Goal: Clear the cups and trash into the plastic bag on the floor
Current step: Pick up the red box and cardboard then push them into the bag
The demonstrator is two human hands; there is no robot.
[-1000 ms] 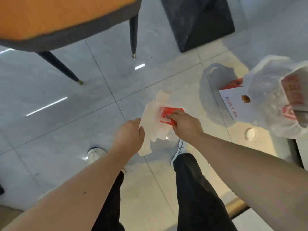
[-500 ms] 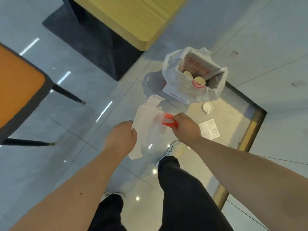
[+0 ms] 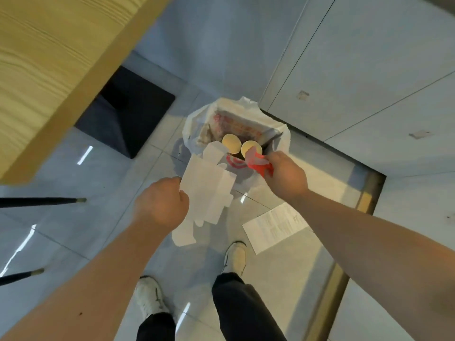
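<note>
My left hand [image 3: 161,205] pinches the flattened white carton [image 3: 206,190], right hand [image 3: 286,177] clamps a red wrapper [image 3: 258,164]; the carton could snag the plastic bag [image 3: 194,121] rim.

left hand [image 3: 161,204]: my fist, knuckles up, fingers curled shut, gripping.
right hand [image 3: 285,177]: reached further forward, fingers pinched closed, thumb side toward the left hand.
arms: both bare, stretched out and down, forearms converging.
hands: apart, not touching.
</note>
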